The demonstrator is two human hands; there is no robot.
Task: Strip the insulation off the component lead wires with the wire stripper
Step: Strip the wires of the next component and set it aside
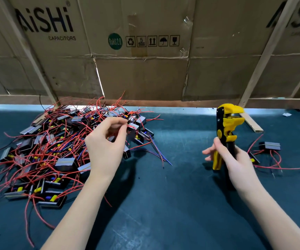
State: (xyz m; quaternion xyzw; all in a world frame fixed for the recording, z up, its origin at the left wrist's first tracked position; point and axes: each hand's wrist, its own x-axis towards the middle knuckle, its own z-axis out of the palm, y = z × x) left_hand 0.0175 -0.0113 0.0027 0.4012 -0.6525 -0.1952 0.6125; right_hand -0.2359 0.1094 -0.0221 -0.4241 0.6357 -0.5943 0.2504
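A big tangle of small black components with red, blue and black lead wires (51, 147) covers the left of the dark mat. My left hand (105, 141) hovers over its right side and pinches a red lead wire (130, 125) of one component between thumb and fingertips. My right hand (234, 159) grips the handles of a yellow and black wire stripper (225, 127), held upright with its jaws at the top, apart from the pile. Nothing sits in the jaws.
Two components with red wires (270, 147) lie on the mat right of the stripper. Flattened cardboard boxes (142, 51) wall off the back, braced by wooden slats (250, 121). The dark mat (163, 204) stretches between my arms.
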